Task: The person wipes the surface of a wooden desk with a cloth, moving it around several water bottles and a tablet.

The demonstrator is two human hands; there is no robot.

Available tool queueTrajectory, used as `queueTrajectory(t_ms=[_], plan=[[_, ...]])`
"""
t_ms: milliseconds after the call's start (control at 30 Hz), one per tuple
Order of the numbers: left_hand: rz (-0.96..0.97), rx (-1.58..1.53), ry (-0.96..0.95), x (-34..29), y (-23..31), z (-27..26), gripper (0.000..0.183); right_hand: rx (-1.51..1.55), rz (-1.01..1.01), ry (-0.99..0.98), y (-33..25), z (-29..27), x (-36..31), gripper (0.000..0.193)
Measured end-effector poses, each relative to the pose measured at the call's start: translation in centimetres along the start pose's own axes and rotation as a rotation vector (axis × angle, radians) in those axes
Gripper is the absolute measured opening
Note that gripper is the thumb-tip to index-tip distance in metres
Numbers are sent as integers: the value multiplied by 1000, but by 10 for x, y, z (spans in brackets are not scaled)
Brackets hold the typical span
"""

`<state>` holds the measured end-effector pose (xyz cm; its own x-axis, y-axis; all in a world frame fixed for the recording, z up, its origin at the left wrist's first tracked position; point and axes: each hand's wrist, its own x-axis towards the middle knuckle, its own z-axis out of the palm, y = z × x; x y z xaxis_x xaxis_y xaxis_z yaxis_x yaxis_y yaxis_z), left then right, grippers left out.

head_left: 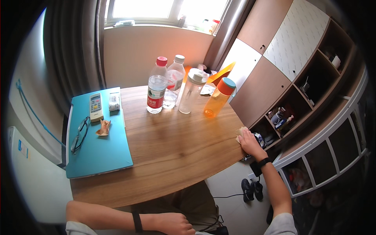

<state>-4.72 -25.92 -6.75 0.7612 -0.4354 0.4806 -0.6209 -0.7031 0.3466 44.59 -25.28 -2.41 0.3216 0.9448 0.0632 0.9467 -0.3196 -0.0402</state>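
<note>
My right hand [252, 141] reaches to the right edge of the wooden table [172, 156], its fingers pressing on a tan paper tissue [239, 135]. Only part of that tissue shows beside the fingers. Low in front of the table, over my lap, my left hand [176, 224] rests with its fingers curled in, and nothing shows in it. Nearest to my right hand on the tabletop is an orange bottle [216, 100] with a teal lid. Left of it stand a clear cup [190, 94] with a pale lid, a white-capped plastic bottle [172, 88] and a red-capped water bottle [156, 94].
At the table's left lies a teal laptop-like slab [100, 156], bearing glasses [80, 135], a remote control [96, 107], a small white box [114, 101] and a crumpled brown wrapper [103, 128]. Open shelves [299, 98] and a white-framed rack [321, 164] stand at the right. Black shoes [252, 190] are on the floor.
</note>
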Motion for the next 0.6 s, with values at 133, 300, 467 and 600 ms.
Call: queueTrajectory(t_ms=[133, 300, 467, 600], plan=[[12, 8, -21, 0, 0, 2, 27, -8, 52, 3, 2, 5, 4, 61], [-18, 14, -19, 0, 2, 0, 25, -48, -278, -33, -33, 13, -1, 67], [-9, 16, -28, 0, 3, -5, 21, 240, -282, -15, -118, -1, -37, 75], [16, 2, -16, 1, 0, 0, 18, 150, -299, 102, -110, 5, -41, 73]])
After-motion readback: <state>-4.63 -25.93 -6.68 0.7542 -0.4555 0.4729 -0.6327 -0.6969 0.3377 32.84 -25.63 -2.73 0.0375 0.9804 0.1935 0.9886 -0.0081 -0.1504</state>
